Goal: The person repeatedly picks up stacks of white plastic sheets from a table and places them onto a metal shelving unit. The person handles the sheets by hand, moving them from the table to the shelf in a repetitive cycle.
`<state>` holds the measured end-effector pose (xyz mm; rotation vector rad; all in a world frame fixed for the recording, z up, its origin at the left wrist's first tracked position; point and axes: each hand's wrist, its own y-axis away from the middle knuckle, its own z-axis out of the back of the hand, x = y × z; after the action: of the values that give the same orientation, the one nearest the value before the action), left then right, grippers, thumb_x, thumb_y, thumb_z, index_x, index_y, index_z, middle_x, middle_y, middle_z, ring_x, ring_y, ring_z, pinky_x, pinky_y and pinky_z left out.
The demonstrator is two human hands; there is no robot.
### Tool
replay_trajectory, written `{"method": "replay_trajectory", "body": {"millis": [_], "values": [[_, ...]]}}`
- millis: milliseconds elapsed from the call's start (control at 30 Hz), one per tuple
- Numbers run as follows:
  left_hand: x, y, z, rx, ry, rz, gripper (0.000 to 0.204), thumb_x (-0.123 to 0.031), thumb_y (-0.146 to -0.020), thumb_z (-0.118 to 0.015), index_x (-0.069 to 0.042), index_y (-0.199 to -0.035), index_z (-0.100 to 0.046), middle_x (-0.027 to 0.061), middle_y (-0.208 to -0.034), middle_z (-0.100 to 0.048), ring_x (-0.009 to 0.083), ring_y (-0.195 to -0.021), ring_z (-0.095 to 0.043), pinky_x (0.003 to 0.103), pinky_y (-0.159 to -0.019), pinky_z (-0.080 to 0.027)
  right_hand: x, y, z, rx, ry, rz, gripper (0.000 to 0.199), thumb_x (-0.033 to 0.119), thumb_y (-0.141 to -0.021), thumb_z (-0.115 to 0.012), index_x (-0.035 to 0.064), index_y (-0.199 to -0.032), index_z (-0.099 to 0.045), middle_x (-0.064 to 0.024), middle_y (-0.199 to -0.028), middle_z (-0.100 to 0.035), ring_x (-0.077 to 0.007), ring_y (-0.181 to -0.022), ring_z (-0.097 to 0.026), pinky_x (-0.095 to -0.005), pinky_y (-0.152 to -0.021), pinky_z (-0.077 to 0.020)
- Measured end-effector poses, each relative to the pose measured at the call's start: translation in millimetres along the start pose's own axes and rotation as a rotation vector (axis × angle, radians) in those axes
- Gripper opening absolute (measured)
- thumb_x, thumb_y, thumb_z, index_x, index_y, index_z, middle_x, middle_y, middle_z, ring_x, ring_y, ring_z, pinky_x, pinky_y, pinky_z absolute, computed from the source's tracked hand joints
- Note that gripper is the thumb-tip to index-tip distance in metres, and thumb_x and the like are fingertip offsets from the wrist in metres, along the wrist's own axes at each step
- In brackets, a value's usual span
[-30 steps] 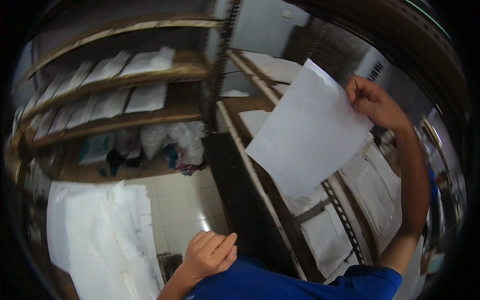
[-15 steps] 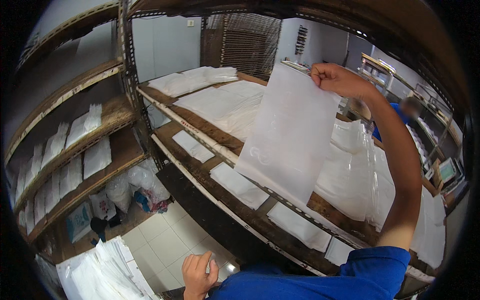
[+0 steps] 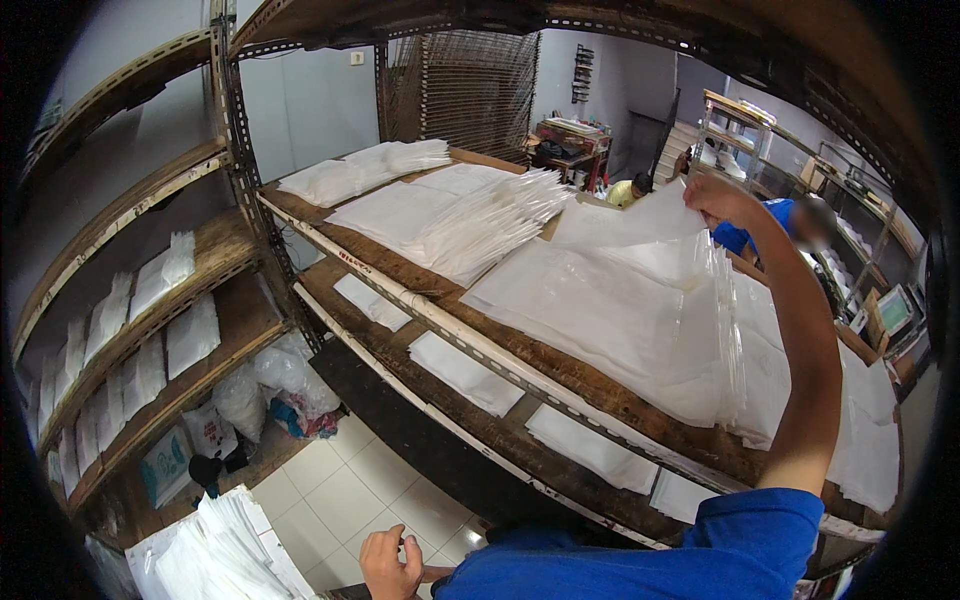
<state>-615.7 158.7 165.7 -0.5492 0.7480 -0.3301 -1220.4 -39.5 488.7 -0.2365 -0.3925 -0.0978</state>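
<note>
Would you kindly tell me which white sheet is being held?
The translucent white sheet whose edge the right hand pinches; the surrounding sheets lie piled.

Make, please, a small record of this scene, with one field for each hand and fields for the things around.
Right hand: raised, pinching a white sheet by its edge
Sheet: slopes down over the shelf; contact with the piles below unclear
Left hand: low before the body, fingers loosely bent, nothing seen in it
Upper shelf: several piles of white sheets
Left rack: more white piles
Floor: pale tiles
Beyond: a person in blue
</note>
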Motion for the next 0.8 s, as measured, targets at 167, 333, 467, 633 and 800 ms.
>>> {"method": "replay_trajectory", "body": {"millis": [167, 333, 467, 633, 800], "values": [[-1, 9, 8, 0.015, -0.028, 0.057, 0.019, -0.007, -0.083, -0.062, 0.001, -0.100, -0.063, 0.0160, -0.075, -0.057, 0.0310, -0.068, -0.056, 0.040, -0.064, -0.046, 9, 9, -29, 0.104, 0.080, -0.234, 0.019, 0.021, -0.082, -0.060, 0.0029, -0.082, -0.065, -0.0038, -0.064, -0.060, -0.0129, -0.051, -0.055, -0.0271, -0.043, -0.0427], [-2, 14, 6, 0.045, -0.028, 0.079, 0.019, -0.007, -0.083, -0.062, 0.001, -0.100, -0.063, 0.0161, -0.074, -0.057, 0.0311, -0.067, -0.056, 0.040, -0.063, -0.046, -14, 14, -27, 0.125, 0.351, -0.049, 0.019, 0.019, -0.077, -0.064, 0.0003, -0.076, -0.067, -0.0111, -0.073, -0.065, -0.0232, -0.067, -0.065, -0.0363, -0.060, -0.0515], [-3, 19, 1, 0.034, -0.027, 0.063, 0.019, -0.006, -0.083, -0.062, 0.000, -0.100, -0.064, 0.0159, -0.074, -0.056, 0.0307, -0.067, -0.056, 0.040, -0.063, -0.045, -29, 15, -28, 0.090, 0.448, -0.005, 0.019, 0.018, -0.075, -0.063, -0.0001, -0.077, -0.067, -0.0124, -0.076, -0.067, -0.0281, -0.067, -0.065, -0.0394, -0.062, -0.0519], [-11, 28, 4, 0.050, -0.031, 0.105, 0.019, -0.006, -0.083, -0.062, -0.001, -0.101, -0.064, 0.0154, -0.076, -0.057, 0.0301, -0.068, -0.056, 0.039, -0.063, -0.046, -25, 15, -24, 0.141, 0.455, 0.007, 0.019, 0.020, -0.079, -0.060, 0.0012, -0.081, -0.064, -0.0110, -0.078, -0.066, -0.0224, -0.069, -0.064, -0.0366, -0.063, -0.0508], [-16, 34, 15, 0.058, -0.019, 0.230, 0.020, -0.005, -0.084, -0.062, -0.001, -0.103, -0.064, 0.0151, -0.076, -0.057, 0.0290, -0.070, -0.057, 0.038, -0.064, -0.047, -7, 7, 1, -0.013, 0.780, 0.152, 0.020, 0.022, -0.085, -0.059, 0.0031, -0.088, -0.061, -0.0118, -0.089, -0.061, -0.0197, -0.086, -0.061, -0.0340, -0.074, -0.0480]]}}
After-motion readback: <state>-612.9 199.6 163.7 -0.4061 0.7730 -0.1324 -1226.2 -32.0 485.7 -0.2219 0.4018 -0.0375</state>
